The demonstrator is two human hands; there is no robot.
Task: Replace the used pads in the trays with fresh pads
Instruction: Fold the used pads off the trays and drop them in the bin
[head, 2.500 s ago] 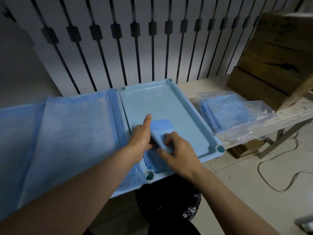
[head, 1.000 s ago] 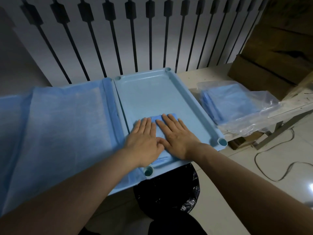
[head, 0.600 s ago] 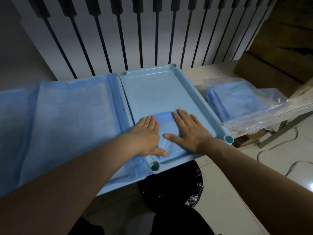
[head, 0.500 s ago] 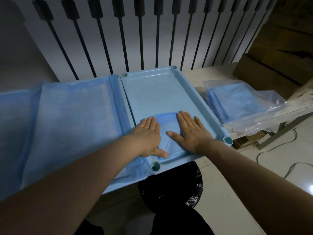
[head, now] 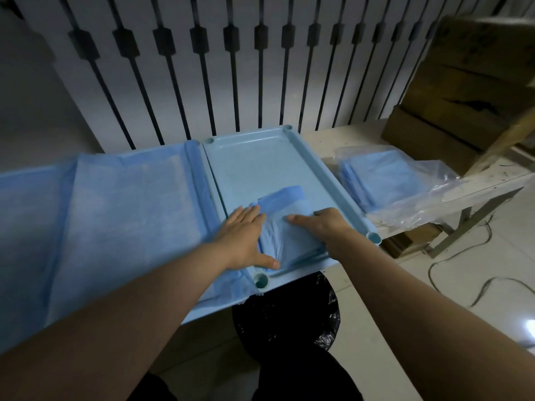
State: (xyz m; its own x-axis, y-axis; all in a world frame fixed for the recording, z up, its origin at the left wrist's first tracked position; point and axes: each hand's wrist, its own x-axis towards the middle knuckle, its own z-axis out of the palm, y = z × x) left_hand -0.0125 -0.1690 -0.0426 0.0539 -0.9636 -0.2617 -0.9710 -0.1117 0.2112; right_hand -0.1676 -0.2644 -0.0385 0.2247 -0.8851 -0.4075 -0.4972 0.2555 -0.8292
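Two-handed, presses a folded pad at near end of the tray: left hand flat, grip spread, holds nothing; right hand on pad, its grip not possible to tell.

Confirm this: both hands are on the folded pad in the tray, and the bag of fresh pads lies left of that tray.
Wrong side. The head view shows the bag of fresh pads right of the tray, not left. The left hand and right hand are on the folded pad in it.
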